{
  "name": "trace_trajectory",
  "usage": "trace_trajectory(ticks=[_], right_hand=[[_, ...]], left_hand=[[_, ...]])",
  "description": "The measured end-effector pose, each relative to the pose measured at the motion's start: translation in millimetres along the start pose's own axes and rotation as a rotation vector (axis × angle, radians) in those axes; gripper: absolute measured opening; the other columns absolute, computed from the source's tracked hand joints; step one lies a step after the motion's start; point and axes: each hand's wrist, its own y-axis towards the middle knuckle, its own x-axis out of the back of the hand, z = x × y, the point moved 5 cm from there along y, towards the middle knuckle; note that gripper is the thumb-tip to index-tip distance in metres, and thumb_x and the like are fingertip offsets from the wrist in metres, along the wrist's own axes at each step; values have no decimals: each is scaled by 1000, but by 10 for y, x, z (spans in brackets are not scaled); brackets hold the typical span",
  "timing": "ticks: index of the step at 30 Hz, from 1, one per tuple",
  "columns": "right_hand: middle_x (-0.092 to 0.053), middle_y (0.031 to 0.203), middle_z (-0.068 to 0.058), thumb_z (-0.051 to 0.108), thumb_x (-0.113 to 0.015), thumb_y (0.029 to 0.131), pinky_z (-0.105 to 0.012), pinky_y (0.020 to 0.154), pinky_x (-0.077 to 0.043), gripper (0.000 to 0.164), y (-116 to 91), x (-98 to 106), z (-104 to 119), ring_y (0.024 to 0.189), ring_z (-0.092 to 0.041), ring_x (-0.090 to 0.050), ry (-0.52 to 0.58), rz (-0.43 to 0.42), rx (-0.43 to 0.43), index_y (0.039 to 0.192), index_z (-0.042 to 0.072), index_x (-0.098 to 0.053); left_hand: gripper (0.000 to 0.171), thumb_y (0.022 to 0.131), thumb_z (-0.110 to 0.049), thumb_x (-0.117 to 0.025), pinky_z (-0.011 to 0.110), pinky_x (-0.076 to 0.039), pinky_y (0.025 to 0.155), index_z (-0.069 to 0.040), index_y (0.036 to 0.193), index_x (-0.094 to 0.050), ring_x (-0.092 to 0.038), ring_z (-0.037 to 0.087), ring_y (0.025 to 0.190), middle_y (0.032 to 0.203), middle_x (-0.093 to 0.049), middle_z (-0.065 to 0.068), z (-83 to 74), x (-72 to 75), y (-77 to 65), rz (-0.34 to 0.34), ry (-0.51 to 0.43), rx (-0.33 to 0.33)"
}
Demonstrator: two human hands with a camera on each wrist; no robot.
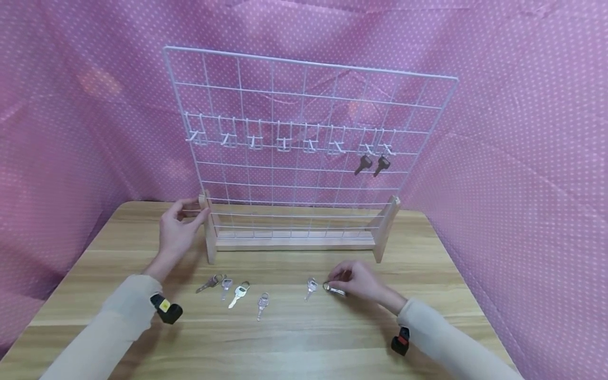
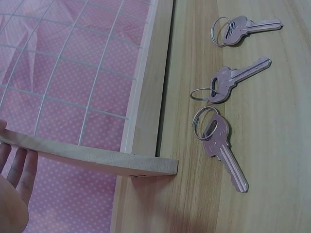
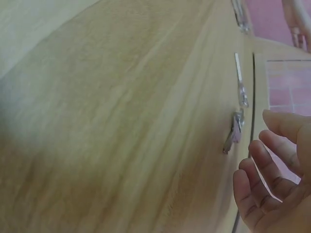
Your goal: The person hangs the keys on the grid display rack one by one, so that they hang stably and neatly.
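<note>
One silver key [image 1: 338, 291] with a ring is on the wood-grain tabletop [image 1: 294, 348], in front of the rack's right half, just beside the fingertips of the right hand [image 1: 358, 282]. Right-hand fingers loosely bent and parted, thumb away from them, nothing seen in the grasp; that wrist view is blurry, so whether a fingertip touches the key, cannot tell. Second key [image 1: 311, 288] lies just left of it. Four more keys [image 1: 263, 305] are spread farther left on the tabletop, well apart from the right hand.

Left hand [image 1: 178, 229] pinches the rack's left wooden upright [image 1: 210, 243], thumb one side, fingers other side. Upright is joined to a wooden crossbar [image 1: 294, 244]; white wire grid [image 1: 311, 64] leans back above. Eight white hooks [image 1: 284, 143] in one row on the grid; two dark-looking keys [image 1: 363, 164] hang from the two rightmost. Pink dotted fabric [image 1: 522, 158] behind and at both sides.
</note>
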Motion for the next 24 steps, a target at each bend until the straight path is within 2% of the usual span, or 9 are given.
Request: trace_trajectory(ticks=[3, 8, 15, 24], right_hand=[[-79, 92, 3, 20, -85, 89, -18, 66, -56, 16, 19, -57, -13, 75, -2, -64, -17, 38, -19, 102, 13, -80], [-76, 90, 6, 22, -87, 87, -18, 65, -55, 18, 51, -97, 7, 74, -1, -61, -72, 74, 2, 102, 14, -80], [-74, 91, 6, 23, -89, 85, -17, 70, -53, 18, 67, -111, 40, 80, -5, -61, -143, 80, 51, 98, 16, -79], [-71, 89, 6, 22, -89, 85, -16, 71, -52, 15, 85, -132, 39, 81, -6, -62, -202, 66, 67, 95, 17, -80]], left_hand=[[34, 96, -15, -78, 3, -53, 76, 0, 125, -68, -60, -6, 89, 99, -61, -31, 3, -5, -6, 6, 4, -1], [34, 97, -15, -78, 3, -52, 77, 0, 125, -67, -60, -7, 89, 100, -61, -31, 3, -5, -9, 8, 12, -4], [33, 97, -13, -78, 4, -52, 78, 1, 125, -67, -60, -8, 89, 99, -61, -31, 10, -3, -2, 0, 19, -8], [33, 95, -10, -79, 4, -53, 77, 2, 123, -67, -61, -8, 87, 97, -62, -34, 27, -7, 12, -10, 3, -23]])
